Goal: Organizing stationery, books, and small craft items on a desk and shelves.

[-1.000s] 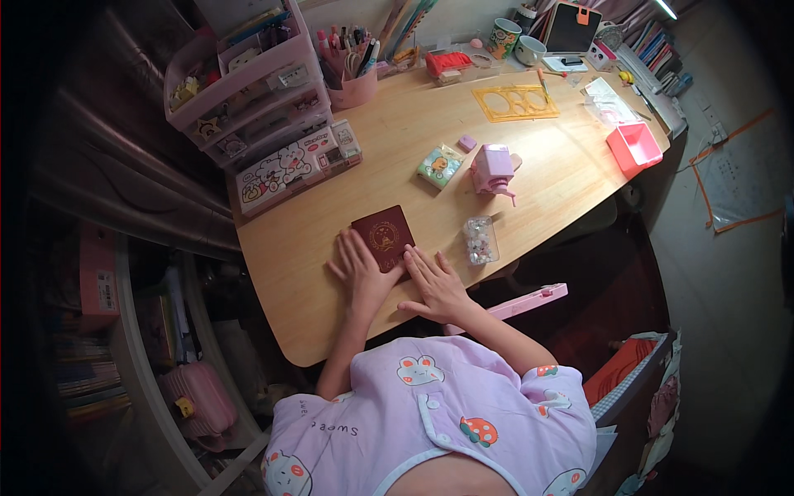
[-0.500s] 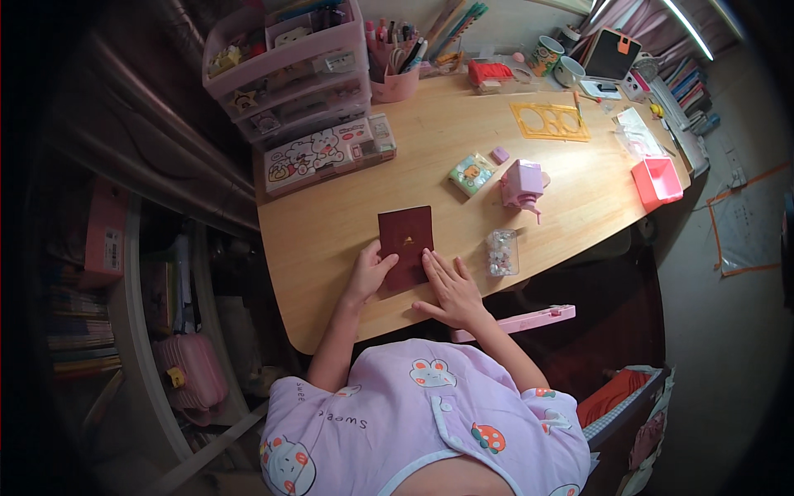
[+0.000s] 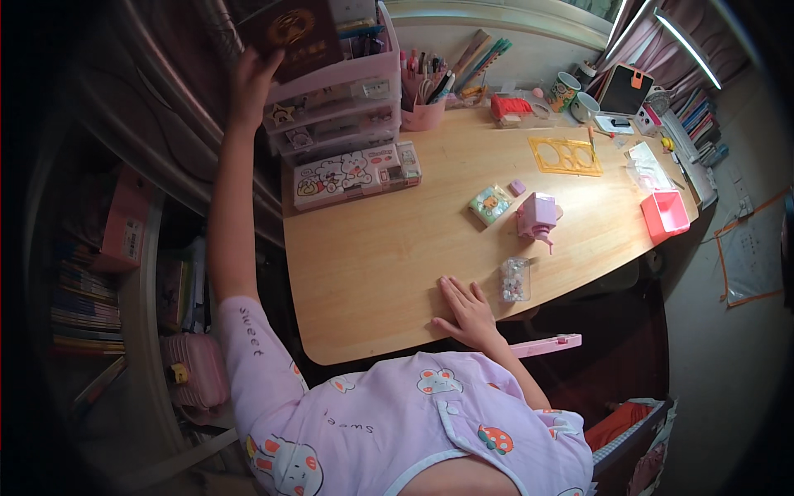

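Note:
My left hand (image 3: 255, 81) is raised at the upper left with the arm stretched out, gripping a dark red booklet (image 3: 302, 37) with a gold emblem on its cover. The booklet is held over the top of a pink drawer organizer (image 3: 331, 87) and hides part of its upper tray. Flat on the table (image 3: 372, 273) near its front edge lies my right hand (image 3: 470, 312), fingers spread and holding nothing. Just to the right of it stands a small clear box of beads (image 3: 515, 279).
A pencil case (image 3: 351, 175) sits before the organizer, a pen cup (image 3: 423, 103) beside it. Further right are a card packet (image 3: 490, 204), a purple pencil sharpener (image 3: 538, 217), a yellow stencil (image 3: 566, 156) and a pink bin (image 3: 664, 215). A pink drawer front (image 3: 546, 345) juts below the table edge.
My left hand has lifted the booklet off the table and carried it to the far left, above the organizer. The right hand has let go of the booklet and stays on the table.

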A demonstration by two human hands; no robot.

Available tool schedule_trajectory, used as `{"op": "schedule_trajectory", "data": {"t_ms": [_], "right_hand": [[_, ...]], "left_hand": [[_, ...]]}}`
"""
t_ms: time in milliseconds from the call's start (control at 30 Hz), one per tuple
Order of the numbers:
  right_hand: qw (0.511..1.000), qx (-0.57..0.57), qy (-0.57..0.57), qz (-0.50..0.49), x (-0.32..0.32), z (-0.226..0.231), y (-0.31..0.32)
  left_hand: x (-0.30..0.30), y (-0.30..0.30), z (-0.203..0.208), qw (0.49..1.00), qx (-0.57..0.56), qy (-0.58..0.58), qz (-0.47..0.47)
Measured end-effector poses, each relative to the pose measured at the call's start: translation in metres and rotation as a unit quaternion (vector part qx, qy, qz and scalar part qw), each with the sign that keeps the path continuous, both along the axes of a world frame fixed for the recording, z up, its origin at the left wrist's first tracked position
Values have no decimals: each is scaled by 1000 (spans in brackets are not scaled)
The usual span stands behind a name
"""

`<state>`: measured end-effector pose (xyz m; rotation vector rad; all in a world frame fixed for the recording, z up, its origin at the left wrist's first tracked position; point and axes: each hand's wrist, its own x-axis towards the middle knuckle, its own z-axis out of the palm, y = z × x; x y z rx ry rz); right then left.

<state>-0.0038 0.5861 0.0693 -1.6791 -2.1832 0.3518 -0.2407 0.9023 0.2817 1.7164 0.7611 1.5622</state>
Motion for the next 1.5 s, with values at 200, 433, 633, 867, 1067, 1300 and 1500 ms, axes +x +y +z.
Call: {"op": "schedule_trajectory", "data": {"t_ms": [200,433,633,867,1067,1300,1500], "right_hand": [[1000,5,21,-21,2,-7,1],[999,19,18,-27,3,-9,2],[998,12,49,-45,3,-8,4],[997,29,54,-40,4,-11,6],[998,26,55,-37,3,-7,5],[996,9,75,-41,5,-2,5],[996,21,74,-48,6,-5,6]], "left_hand": [[28,78,0,991,123,42,-39],[46,99,-6,984,170,48,-31],[45,99,-16,984,155,72,-54],[33,115,-1,972,208,106,-35],[28,117,19,902,253,342,74],[39,102,23,870,188,443,111],[40,117,6,937,207,274,71]]}}
